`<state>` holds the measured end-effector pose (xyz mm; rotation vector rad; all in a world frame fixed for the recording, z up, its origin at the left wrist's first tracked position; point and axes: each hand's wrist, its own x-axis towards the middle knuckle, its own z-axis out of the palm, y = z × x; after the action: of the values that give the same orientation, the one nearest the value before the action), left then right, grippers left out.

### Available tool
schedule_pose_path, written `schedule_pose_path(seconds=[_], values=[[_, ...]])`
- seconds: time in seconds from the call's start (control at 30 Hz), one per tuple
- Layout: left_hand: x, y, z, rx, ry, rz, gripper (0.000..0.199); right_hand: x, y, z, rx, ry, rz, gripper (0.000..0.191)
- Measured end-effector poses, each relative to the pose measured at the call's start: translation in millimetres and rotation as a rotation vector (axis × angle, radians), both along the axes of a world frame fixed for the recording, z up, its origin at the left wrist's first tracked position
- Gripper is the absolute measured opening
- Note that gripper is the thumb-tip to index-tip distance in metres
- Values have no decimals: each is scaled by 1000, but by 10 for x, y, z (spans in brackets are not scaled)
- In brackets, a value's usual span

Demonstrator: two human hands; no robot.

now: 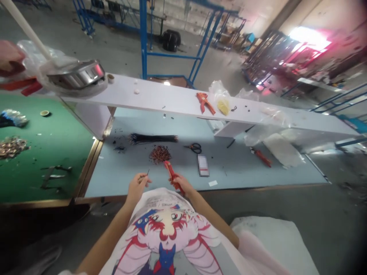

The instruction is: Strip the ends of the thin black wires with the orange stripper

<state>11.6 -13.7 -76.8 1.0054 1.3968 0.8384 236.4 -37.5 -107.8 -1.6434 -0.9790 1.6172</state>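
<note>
My left hand (139,184) pinches a short thin dark piece, seemingly a wire (148,172), its tip pointing up. Red-handled crimping pliers (172,176) are gripped in my right hand (180,183), with their head toward a pile of small copper-coloured terminals (160,154). Whether anything sits in the plier jaws is too small to tell. Behind the pile lies a bundle of black wires (153,138) with pale ends at the left. Black-handled scissors (196,148) rest to the right of the pile.
A white-and-red box (203,165) and another red-handled tool (260,156) lie on the blue mat. Across the back runs a white shelf (172,97) holding orange pliers (205,103) and plastic bags. At left, a green mat (57,145) bears a pile of metal pieces (13,148).
</note>
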Motion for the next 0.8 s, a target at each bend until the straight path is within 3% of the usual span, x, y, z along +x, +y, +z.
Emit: schedule_pose_path(seconds=[0.1,0.23,0.47,0.8], values=[[29,-25,134,11,-53,-10,35,-130,-13,221,-42,215,40,44],[63,89,290,148,-36,53,29,-243,-77,466,-103,598,48,40],[51,91,376,245,-32,152,24,-268,-89,719,-126,732,91,39],[113,67,402,340,116,159,20,-224,-73,859,-206,782,138,38]])
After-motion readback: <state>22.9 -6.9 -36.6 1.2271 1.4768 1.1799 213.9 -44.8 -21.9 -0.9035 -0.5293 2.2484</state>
